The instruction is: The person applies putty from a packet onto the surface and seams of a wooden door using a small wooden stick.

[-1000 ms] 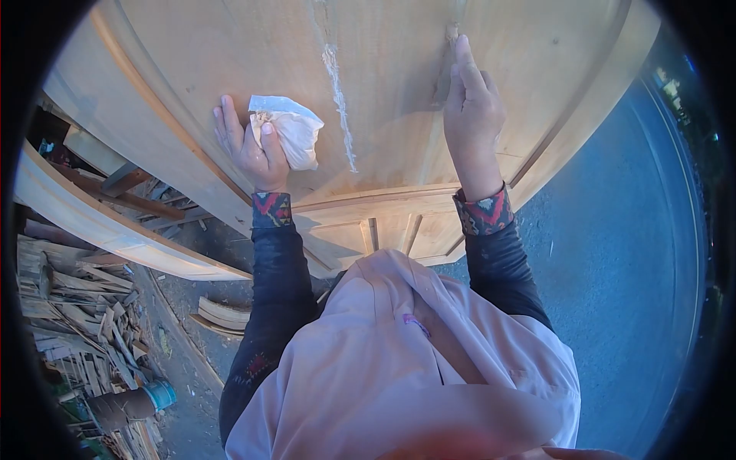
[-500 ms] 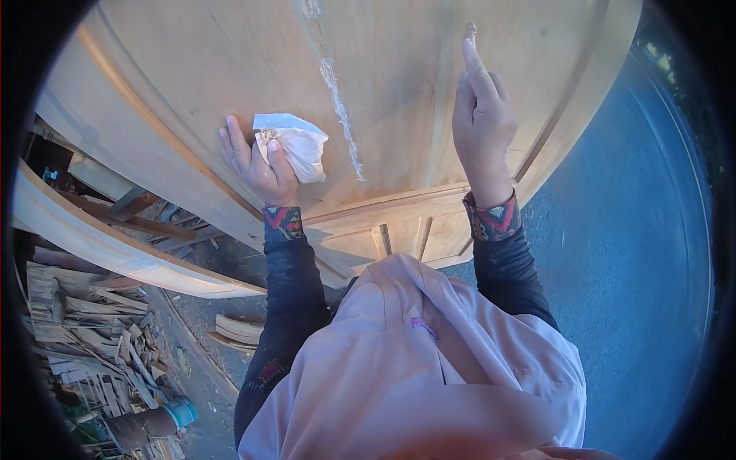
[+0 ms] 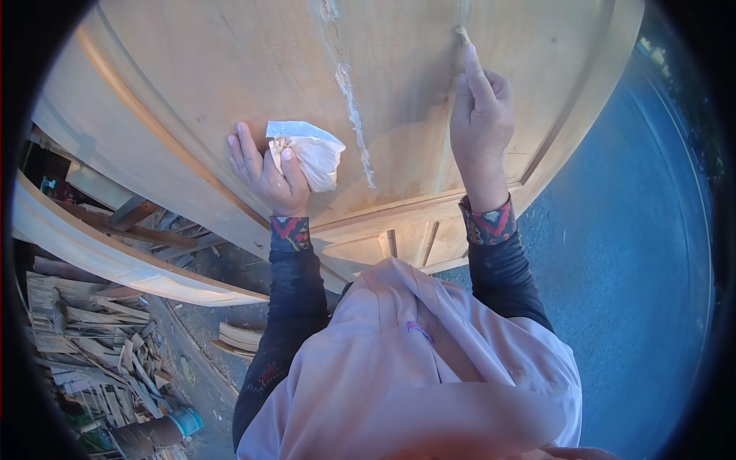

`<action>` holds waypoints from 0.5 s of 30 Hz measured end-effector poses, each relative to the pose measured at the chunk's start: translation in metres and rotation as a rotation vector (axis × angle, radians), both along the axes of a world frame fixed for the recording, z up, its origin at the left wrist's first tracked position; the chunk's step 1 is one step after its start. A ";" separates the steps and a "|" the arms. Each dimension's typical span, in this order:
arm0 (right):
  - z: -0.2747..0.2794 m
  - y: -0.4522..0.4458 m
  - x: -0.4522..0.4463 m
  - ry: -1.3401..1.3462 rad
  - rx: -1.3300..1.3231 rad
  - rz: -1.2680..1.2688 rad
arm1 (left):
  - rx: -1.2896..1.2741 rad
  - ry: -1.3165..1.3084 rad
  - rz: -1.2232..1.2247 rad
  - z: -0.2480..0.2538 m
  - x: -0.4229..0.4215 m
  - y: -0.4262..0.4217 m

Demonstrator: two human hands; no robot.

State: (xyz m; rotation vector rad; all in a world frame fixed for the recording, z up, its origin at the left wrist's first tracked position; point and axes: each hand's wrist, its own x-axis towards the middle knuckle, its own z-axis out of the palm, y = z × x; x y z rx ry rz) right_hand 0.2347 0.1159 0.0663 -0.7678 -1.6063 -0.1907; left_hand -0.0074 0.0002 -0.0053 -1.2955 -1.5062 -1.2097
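A pale wooden panel (image 3: pixel 399 146) with raised mouldings lies beneath both my hands. My left hand (image 3: pixel 280 184) rests on it, with a small white plastic bag of beige wood filler (image 3: pixel 318 162) held under the thumb; its other fingers stretch out over the wood. Some filler shows at the bag's mouth. On the tip of my right index finger sits a dab of filler (image 3: pixel 462 35). That finger of my right hand (image 3: pixel 483 119) is extended over the panel, the others curled. A rough whitish filler streak (image 3: pixel 351 111) runs down the panel between my hands.
Another curved pale wooden piece (image 3: pixel 146 264) stands at left. Below it lies a heap of wood scraps (image 3: pixel 100 337) beside a blue-rimmed cylindrical container (image 3: pixel 182 421). Curved offcuts (image 3: pixel 238 337) lie on the ground. Grey paved ground (image 3: pixel 606 253) stretches along the right.
My right fingertip with the dab has shifted slightly left and down over the panel. My left hand and the bag appear a little further right, along with the whole panel view.
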 end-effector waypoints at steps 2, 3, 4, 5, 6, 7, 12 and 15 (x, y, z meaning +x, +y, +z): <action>-0.003 0.000 -0.005 -0.010 -0.011 -0.016 | 0.003 0.002 -0.001 0.000 0.000 0.000; -0.004 -0.001 -0.008 -0.016 -0.041 -0.025 | 0.002 0.002 -0.002 0.000 0.000 0.000; -0.007 -0.002 -0.010 -0.023 -0.073 -0.035 | 0.017 -0.008 -0.010 0.000 0.001 0.001; -0.009 -0.002 -0.012 -0.030 -0.067 -0.049 | 0.030 -0.017 -0.020 0.000 0.001 0.002; -0.011 -0.002 -0.013 -0.036 -0.060 -0.063 | 0.045 -0.026 -0.030 0.000 0.001 0.003; -0.013 -0.002 -0.014 -0.042 -0.054 -0.079 | 0.046 -0.021 -0.034 0.000 0.001 0.003; -0.032 -0.003 -0.007 -0.077 0.005 -0.056 | 0.056 0.001 -0.051 -0.001 -0.002 0.004; -0.030 -0.008 0.005 -0.040 -0.067 0.058 | -0.004 0.022 -0.012 0.001 0.000 0.000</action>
